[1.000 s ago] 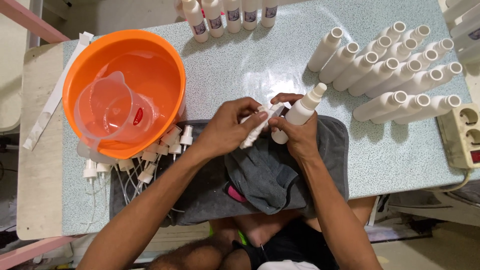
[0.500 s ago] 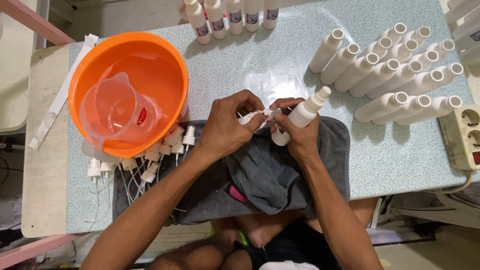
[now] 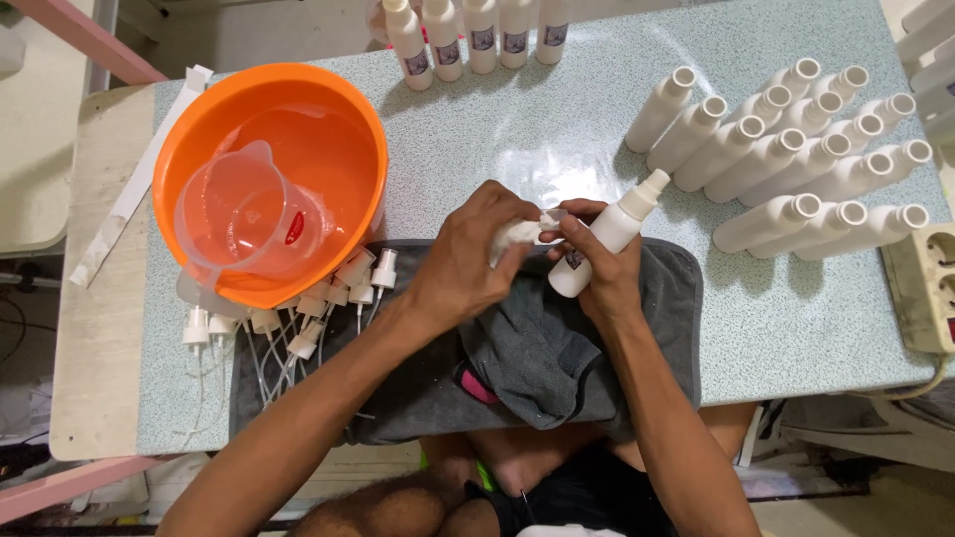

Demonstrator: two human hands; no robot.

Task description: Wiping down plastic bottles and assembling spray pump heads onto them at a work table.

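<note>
The right hand (image 3: 597, 268) clamps the white bottle (image 3: 609, 231), neck slanting away from the towel (image 3: 557, 348), while left hand (image 3: 477, 259) fingers pinch its cap (image 3: 550, 217) alongside.

A speckled pale blue-green counter (image 3: 557, 129) stands over a grey floor (image 3: 259, 20). A pink frame bar (image 3: 90, 40) crosses the upper left; light glares off the countertop.

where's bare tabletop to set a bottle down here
The widest free patch of table lies between the orange basin and the lying open bottles, below the standing bottles. A smaller strip runs between the grey towel and power strip. The pump heads crowd the left.
</note>
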